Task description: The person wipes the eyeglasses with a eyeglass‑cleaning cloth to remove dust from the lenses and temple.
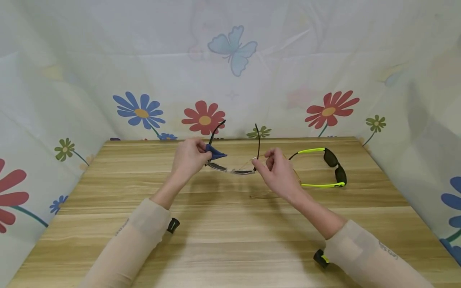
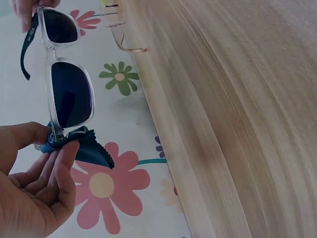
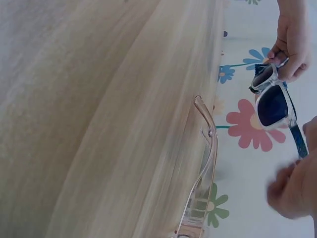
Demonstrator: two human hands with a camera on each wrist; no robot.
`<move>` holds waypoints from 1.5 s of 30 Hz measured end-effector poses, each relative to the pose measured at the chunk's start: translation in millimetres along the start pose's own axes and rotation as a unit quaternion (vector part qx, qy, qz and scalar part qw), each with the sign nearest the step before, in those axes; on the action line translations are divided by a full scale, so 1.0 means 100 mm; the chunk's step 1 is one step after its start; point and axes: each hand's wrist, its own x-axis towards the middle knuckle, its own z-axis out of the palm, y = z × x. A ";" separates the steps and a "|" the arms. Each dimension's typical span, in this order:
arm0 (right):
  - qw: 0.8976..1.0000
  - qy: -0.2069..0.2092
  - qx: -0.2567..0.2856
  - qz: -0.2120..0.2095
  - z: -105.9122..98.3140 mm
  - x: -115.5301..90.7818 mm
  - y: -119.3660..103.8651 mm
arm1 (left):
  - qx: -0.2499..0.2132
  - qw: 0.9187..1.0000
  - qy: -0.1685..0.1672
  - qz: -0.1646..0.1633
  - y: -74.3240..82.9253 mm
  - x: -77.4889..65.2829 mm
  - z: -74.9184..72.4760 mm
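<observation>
A pair of sunglasses (image 2: 72, 94) with a clear frame, dark lenses and dark temples is held up above the table. My left hand (image 1: 191, 157) pinches it at one end through a blue cloth (image 2: 94, 152), whose zigzag-edged corner hangs free. At the other end is my right hand (image 1: 276, 173), thumb by the hinge. In the right wrist view its fingers (image 3: 287, 193) are blurred and apart from the thumb, beside the dark temple (image 3: 297, 139). Both temples are unfolded and point away from me in the head view.
Behind my right hand, eyeglasses with a thin clear, pinkish frame (image 3: 214, 144) lie on the wooden table (image 1: 230, 240). To their right are sunglasses with neon yellow-green temples (image 1: 320, 185) and black lenses. A flower-printed curtain (image 1: 230, 88) rises along the table's back edge.
</observation>
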 end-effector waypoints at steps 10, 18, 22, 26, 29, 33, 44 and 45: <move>0.903 0.024 -0.291 -0.315 0.20 -0.01 -0.21 | 0.021 1.000 -0.003 -0.012 0.01 0.03 0.01; 0.880 -0.043 -0.375 -0.287 0.36 0.00 -0.29 | 0.029 0.999 -0.015 -0.013 0.03 0.00 0.06; 0.876 -0.046 -0.387 -0.284 0.39 0.02 -0.29 | 0.028 0.999 -0.020 -0.014 0.03 -0.01 0.09; 0.873 -0.050 -0.388 -0.291 0.40 0.03 -0.28 | 0.025 0.999 -0.025 -0.007 0.04 -0.02 0.13; 0.868 -0.057 -0.388 -0.304 0.39 0.04 -0.28 | 0.023 0.999 -0.026 -0.001 0.05 -0.02 0.14; 0.859 -0.059 -0.385 -0.331 0.37 0.05 -0.28 | 0.021 0.999 -0.027 0.002 0.06 -0.02 0.16; 0.842 -0.056 -0.359 -0.398 0.32 0.04 -0.25 | 0.023 0.999 -0.030 -0.001 0.05 -0.01 0.16; 0.843 -0.059 -0.354 -0.400 0.32 0.04 -0.25 | 0.023 0.999 -0.030 -0.003 0.05 -0.01 0.16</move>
